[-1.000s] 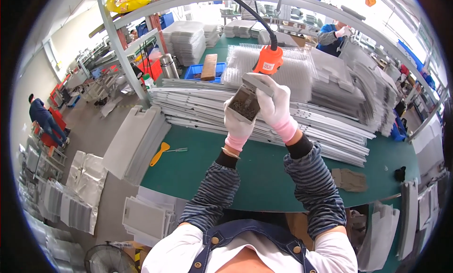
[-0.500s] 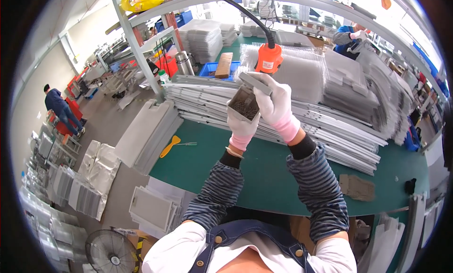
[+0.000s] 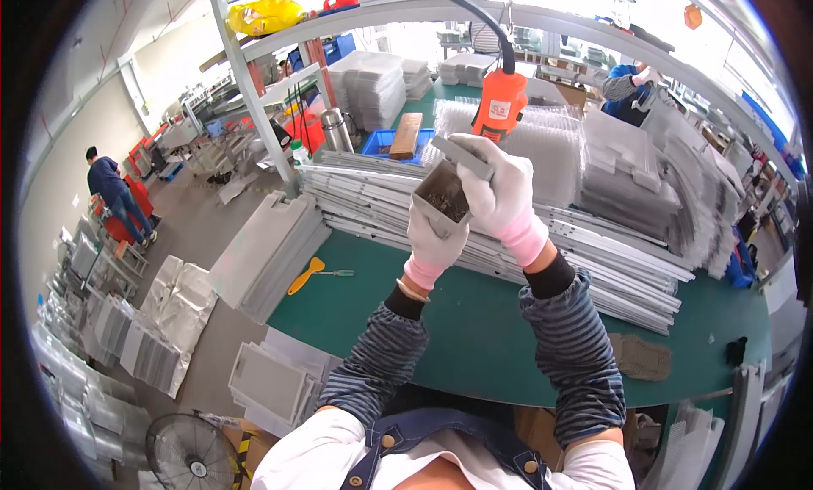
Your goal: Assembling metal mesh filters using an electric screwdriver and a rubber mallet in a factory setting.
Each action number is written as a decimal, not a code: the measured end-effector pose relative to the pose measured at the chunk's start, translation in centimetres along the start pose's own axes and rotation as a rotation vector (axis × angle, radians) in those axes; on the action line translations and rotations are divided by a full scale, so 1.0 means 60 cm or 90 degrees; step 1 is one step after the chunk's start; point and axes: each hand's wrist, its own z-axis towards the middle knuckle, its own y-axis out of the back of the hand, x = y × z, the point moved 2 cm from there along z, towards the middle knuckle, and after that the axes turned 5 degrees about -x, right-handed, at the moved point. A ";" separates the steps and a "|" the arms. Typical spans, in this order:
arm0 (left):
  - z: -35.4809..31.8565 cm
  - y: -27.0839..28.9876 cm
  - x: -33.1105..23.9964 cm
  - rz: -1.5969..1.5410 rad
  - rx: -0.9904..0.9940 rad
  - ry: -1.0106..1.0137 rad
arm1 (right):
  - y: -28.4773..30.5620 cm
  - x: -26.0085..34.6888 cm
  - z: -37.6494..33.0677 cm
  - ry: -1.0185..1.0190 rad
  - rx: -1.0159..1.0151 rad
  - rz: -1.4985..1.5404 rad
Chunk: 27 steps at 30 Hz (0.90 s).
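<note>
Gloved in white with a pink cuff, my left hand (image 3: 436, 251) is wrapped round a small grey open-topped box (image 3: 434, 212) from below. Small dark metal pieces, apparently screws, (image 3: 451, 207) lie heaped toward its right side; the box is tilted. My right hand (image 3: 510, 198), in a matching glove, pinches a flat grey lid (image 3: 462, 157) at the box's upper edge. Its fingers partly cover the lid and the box's right side. Just beyond my hands hangs an orange power tool (image 3: 501, 105) on a black cable.
Long pale metal strips (image 3: 610, 270) are stacked across the green table (image 3: 474, 321). A yellow-handled scraper (image 3: 306, 276) and a thin screwdriver (image 3: 339, 273) lie at left. Behind are a blue bin (image 3: 377, 141), a steel flask (image 3: 336, 130) and clear sheet stacks (image 3: 550, 143). Two people stand farther off.
The view has shifted slightly. The box has tipped, and its contents have slid to one side, baring more of the inner wall. Both hands keep their holds.
</note>
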 end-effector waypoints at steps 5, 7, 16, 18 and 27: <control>0.003 0.001 -0.013 0.031 0.014 -0.036 | 0.009 0.013 0.015 0.071 -0.014 0.008; 0.005 -0.004 -0.017 0.026 -0.011 -0.015 | 0.013 0.014 0.018 0.069 -0.013 0.002; 0.005 -0.008 -0.039 0.081 -0.016 -0.017 | 0.021 0.010 0.023 0.034 0.022 0.006; 0.014 -0.008 -0.058 0.083 -0.023 -0.022 | 0.028 0.021 0.035 0.022 0.055 -0.002; 0.062 0.000 -0.105 0.067 0.049 0.136 | 0.047 0.042 0.100 0.071 0.345 -0.111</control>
